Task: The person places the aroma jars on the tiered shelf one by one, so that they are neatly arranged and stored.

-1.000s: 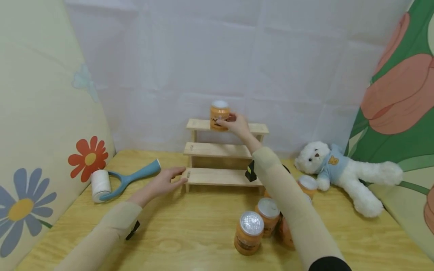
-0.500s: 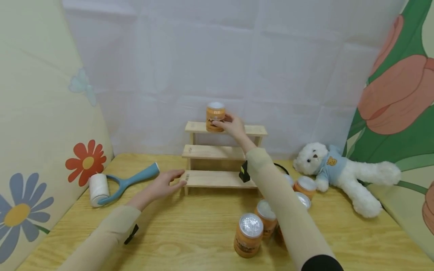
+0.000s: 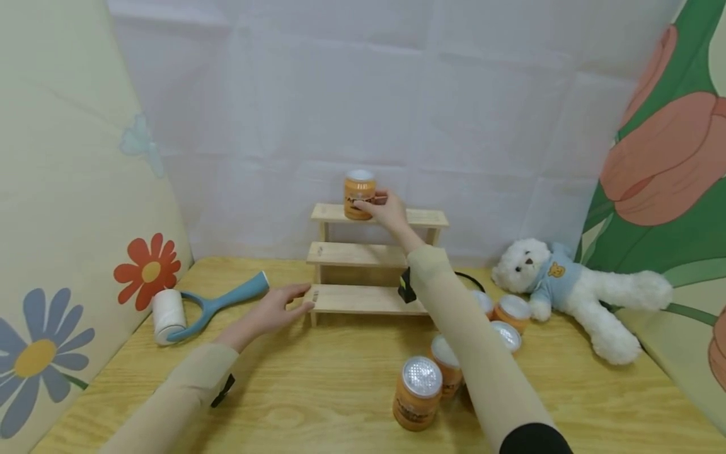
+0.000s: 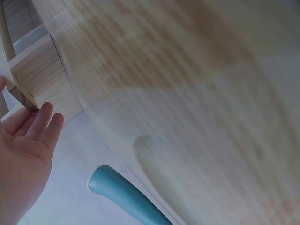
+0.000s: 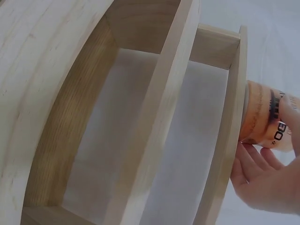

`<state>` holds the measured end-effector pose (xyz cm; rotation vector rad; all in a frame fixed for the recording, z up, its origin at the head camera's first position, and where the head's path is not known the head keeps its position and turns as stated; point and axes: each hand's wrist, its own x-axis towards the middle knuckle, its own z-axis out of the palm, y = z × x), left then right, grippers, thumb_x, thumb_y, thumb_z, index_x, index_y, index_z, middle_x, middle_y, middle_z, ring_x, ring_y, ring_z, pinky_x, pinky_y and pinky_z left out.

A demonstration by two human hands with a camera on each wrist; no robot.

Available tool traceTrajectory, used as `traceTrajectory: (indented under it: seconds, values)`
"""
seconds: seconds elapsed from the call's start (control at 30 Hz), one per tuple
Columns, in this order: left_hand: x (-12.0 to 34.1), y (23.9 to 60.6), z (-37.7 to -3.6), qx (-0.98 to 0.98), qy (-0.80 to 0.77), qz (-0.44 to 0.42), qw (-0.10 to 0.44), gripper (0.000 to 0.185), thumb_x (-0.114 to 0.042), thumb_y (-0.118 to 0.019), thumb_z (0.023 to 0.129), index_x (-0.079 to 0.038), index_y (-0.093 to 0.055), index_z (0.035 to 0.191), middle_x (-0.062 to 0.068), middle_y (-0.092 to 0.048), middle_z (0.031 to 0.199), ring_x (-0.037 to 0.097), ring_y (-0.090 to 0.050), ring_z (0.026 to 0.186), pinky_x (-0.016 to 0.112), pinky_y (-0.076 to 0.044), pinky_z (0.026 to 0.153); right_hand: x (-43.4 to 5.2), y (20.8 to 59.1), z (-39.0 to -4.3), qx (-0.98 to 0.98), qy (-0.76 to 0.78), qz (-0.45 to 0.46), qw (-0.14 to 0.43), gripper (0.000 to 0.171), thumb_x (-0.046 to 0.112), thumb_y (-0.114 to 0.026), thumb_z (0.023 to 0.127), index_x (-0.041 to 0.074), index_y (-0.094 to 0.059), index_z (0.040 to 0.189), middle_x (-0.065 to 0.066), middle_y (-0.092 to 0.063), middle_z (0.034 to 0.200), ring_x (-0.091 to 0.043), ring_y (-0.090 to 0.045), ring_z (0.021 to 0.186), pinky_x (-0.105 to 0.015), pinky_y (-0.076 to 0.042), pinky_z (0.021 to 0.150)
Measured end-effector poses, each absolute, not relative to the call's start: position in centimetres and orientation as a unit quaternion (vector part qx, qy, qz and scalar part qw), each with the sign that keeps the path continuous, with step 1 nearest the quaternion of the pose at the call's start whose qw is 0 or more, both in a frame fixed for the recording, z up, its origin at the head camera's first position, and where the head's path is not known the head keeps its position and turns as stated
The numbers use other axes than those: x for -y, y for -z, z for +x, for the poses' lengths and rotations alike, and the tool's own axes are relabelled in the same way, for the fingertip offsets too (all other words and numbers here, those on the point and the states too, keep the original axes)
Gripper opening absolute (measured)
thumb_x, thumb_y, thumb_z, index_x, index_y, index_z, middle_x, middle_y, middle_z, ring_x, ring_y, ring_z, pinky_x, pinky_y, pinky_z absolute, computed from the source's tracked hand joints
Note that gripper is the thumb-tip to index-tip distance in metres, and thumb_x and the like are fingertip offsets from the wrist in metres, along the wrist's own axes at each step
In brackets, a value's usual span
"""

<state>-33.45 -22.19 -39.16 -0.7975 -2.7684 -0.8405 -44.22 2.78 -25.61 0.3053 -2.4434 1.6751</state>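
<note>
— Where is the orange jar (image 3: 360, 194) right now?

— Upright on the top step of the little wooden stepped shelf (image 3: 363, 254), toward its left end, at the far side of the desk (image 3: 317, 391). The right hand (image 3: 390, 210) grasps it from the right side, fingers wrapped around the label. In the right wrist view the jar's base looks flush against the top board, so I judge it seated and the grip there only to steady it.

— And the left hand (image 3: 271, 311)?

— Flat and relaxed, holding nothing. Its fingertips rest at the left end of the bottom step. My guess is it braces the light shelf so it doesn't slide or tip while the other arm reaches over it.

— Anything else nearby?

— A cluster of matching orange jars (image 3: 417, 392) stands on the near part of the desk, partly hidden behind the right forearm, within easy reach of that arm. A lint roller (image 3: 205, 306) with a blue handle lies to the left, just beside the left hand but apart from it. A white teddy bear (image 3: 567, 287) in a blue shirt lies to the right, near the floral backdrop.

— Are the middle and bottom steps occupied?

— No, both are bare.
</note>
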Motion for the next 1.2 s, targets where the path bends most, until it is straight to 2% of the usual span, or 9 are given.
traceTrajectory:
  seconds: [0.27,0.53,0.7,1.0,1.2]
  values:
    - [22.3,39.0,-33.8,0.92,0.298,-0.25,0.057,0.056,-0.03,-0.055,0.096,0.007,-0.044,0.136,0.026,-0.048,0.136,0.04,-0.052,0.119,0.05,-0.047,0.098,-3.9,24.7,-43.7,0.848,-0.516,0.116,0.03,0.064,0.035,-0.067,0.087,0.006,-0.044,0.138,-0.013,-0.052,0.135,-0.026,-0.049,0.124,-0.038,-0.045,0.102]
    - [22.4,39.1,-34.6,0.914,0.315,-0.252,0.048,0.056,-0.028,-0.056,0.095,0.008,-0.043,0.136,0.027,-0.047,0.136,0.042,-0.051,0.119,0.051,-0.046,0.097,-5.5,23.9,-42.3,0.868,-0.476,0.14,0.006,0.064,0.039,-0.066,0.087,0.006,-0.046,0.138,-0.011,-0.05,0.138,-0.025,-0.047,0.127,-0.039,-0.043,0.104]
    - [22.1,38.9,-35.1,0.913,0.326,-0.241,0.043,0.056,-0.026,-0.056,0.095,0.008,-0.042,0.137,0.027,-0.045,0.138,0.042,-0.05,0.12,0.052,-0.045,0.099,-7.0,23.4,-41.2,0.879,-0.446,0.17,0.013,0.063,0.042,-0.062,0.089,0.007,-0.046,0.138,-0.01,-0.05,0.138,-0.025,-0.047,0.126,-0.041,-0.043,0.105]
    - [21.8,39.1,-36.1,0.905,0.349,-0.241,0.028,0.054,-0.025,-0.056,0.096,0.007,-0.042,0.137,0.029,-0.044,0.137,0.044,-0.05,0.12,0.052,-0.046,0.097,-10.1,23.3,-38.8,0.873,-0.445,0.197,0.014,0.05,0.032,-0.06,0.092,0.009,-0.05,0.136,-0.01,-0.054,0.135,-0.027,-0.05,0.124,-0.042,-0.043,0.105]
    - [22.3,39.2,-36.3,0.898,0.366,-0.244,0.021,0.054,-0.025,-0.055,0.096,0.007,-0.041,0.137,0.029,-0.043,0.138,0.045,-0.048,0.122,0.053,-0.044,0.099,-11.5,23.5,-37.1,0.861,-0.459,0.22,0.011,0.051,0.035,-0.058,0.093,0.009,-0.05,0.136,-0.009,-0.052,0.137,-0.027,-0.049,0.125,-0.042,-0.044,0.103]
